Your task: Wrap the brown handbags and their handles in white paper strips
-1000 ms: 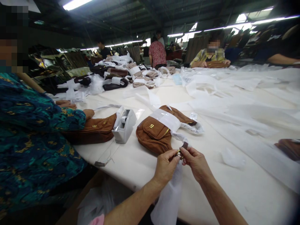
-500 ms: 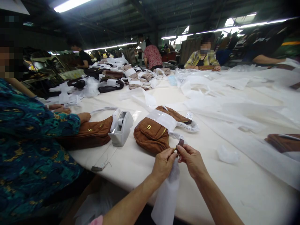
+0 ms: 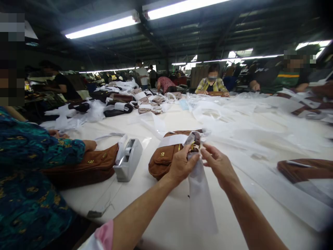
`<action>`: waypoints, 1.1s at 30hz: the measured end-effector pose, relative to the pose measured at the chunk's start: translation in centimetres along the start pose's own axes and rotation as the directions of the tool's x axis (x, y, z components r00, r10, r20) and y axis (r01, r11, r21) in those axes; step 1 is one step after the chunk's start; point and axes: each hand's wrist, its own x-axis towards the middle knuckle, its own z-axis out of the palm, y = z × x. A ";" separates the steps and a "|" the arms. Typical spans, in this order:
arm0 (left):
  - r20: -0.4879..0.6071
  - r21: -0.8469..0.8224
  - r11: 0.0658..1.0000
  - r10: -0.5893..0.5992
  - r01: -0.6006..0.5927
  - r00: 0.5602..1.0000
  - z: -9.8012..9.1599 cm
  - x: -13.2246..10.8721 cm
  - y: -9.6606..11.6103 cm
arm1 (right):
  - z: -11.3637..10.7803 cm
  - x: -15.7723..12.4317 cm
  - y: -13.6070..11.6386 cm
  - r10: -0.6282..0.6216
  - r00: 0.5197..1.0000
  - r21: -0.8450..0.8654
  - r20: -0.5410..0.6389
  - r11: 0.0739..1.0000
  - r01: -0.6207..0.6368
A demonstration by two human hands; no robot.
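On the worktop (image 3: 166, 215), bag (image 3: 163, 160) is banded; bare ring (image 3: 194, 149) is pinched by left hand (image 3: 180, 164); right hand (image 3: 220, 165) is unclasped.

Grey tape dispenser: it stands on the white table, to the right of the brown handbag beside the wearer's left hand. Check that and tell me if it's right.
The side is wrong: the head view shows the grey tape dispenser on the white table, to the left of the brown handbag beside the wearer's left hand.
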 end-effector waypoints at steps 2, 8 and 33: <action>-0.085 -0.064 0.996 -0.061 0.055 0.995 0.0 0.2 0.6 | 0.5 -1.6 0.8 0.035 0.998 -0.087 0.045 0.996 -0.031; 0.158 -0.661 0.708 -0.194 0.250 0.968 -0.4 0.1 0.4 | 2.5 -3.7 3.6 0.054 0.987 0.384 0.154 0.917 -0.110; 0.073 -0.192 0.980 -0.039 0.052 0.997 1.8 -3.3 -2.6 | -3.5 -1.6 4.9 0.562 0.674 0.490 0.480 0.465 -0.737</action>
